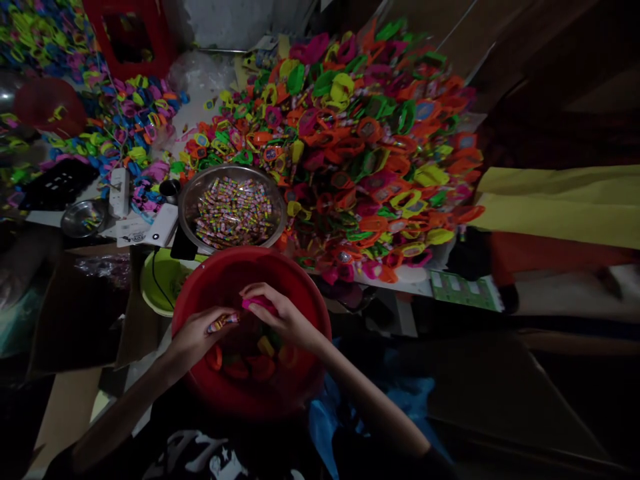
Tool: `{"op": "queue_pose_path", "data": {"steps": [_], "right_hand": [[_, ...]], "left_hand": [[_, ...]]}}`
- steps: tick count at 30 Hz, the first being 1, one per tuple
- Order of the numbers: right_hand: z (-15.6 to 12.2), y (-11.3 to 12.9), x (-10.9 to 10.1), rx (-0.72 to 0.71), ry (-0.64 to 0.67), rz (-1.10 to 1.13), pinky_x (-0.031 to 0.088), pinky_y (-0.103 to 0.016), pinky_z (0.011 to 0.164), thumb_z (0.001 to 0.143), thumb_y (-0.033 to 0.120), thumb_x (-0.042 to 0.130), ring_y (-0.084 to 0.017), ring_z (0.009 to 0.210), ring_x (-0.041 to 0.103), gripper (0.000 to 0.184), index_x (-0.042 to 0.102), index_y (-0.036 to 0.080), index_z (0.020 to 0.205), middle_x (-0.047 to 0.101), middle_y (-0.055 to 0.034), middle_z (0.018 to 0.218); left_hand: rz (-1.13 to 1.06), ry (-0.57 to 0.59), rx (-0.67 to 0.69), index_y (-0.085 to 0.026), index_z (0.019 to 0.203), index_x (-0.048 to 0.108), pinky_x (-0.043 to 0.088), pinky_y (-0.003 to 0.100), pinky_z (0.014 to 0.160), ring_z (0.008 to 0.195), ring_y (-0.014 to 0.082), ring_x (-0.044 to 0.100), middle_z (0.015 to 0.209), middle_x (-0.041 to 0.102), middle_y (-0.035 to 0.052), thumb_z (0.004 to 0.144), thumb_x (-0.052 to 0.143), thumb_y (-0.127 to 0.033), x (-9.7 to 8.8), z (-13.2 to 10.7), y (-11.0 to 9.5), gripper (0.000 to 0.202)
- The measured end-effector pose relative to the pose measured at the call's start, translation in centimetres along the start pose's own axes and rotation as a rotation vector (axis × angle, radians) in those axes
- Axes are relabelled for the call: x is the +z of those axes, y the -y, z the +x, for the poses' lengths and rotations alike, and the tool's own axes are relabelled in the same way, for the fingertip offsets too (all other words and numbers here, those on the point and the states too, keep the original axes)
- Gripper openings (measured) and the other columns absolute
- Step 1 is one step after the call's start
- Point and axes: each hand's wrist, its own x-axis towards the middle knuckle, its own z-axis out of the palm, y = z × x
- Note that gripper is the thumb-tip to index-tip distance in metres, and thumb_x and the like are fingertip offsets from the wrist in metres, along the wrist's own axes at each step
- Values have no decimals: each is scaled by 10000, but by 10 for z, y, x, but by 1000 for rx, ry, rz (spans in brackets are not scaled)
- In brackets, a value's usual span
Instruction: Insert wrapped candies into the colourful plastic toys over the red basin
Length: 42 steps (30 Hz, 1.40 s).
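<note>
Over a red basin point(306, 288), both hands work close together. My left hand point(196, 339) is closed around small wrapped candy rolls point(223, 323) that lie across its fingers. A bright pink plastic piece point(259, 305), seemingly a toy watch, sits in the pinched fingers of my right hand point(286, 316); the palm side is hidden. Several orange toy watches point(261, 367) and a yellow one point(266, 345) lie at the bottom of the basin, dim in the shadow. Just beyond it, a steel bowl point(283, 215) holds many of the same candy rolls point(234, 210).
A large heap of colourful toy watches point(360, 153) covers the table behind the basin. More plastic pieces point(135, 120) spread left around a red stool point(165, 57). A power strip point(119, 192), a white box point(164, 225) and a green basin point(153, 287) are at left.
</note>
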Motion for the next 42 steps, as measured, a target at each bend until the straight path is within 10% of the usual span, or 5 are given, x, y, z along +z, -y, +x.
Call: {"op": "queue_pose_path", "data": {"steps": [13, 20, 42], "right_hand": [[-2, 3, 17, -141, -45, -163, 472, -307, 861, 815, 225, 666, -171, 984, 553, 300, 519, 192, 1074, 556, -76, 1030], [-4, 6, 17, -169, -17, -255, 510, -307, 822, 864, 243, 605, -178, 962, 578, 218, 525, 195, 1061, 571, -83, 1011], [-5, 21, 14, -254, -64, -229, 535, -261, 732, 855, 223, 614, -156, 853, 592, 140, 559, 171, 973, 591, -73, 901]], "left_hand": [[152, -110, 122, -234, 1064, 636, 459, 233, 852, 950, 151, 618, 1012, 668, 7, 872, 523, -209, -2, -5, 5, 224], [297, -38, 214, -219, 1173, 589, 451, 283, 906, 1026, 180, 575, 1079, 650, 28, 735, 414, -7, -7, -10, 7, 518], [421, 83, 258, -244, 1237, 579, 406, 355, 1032, 1123, 204, 556, 1169, 639, 39, 820, 444, -96, -22, -15, -7, 463]]}}
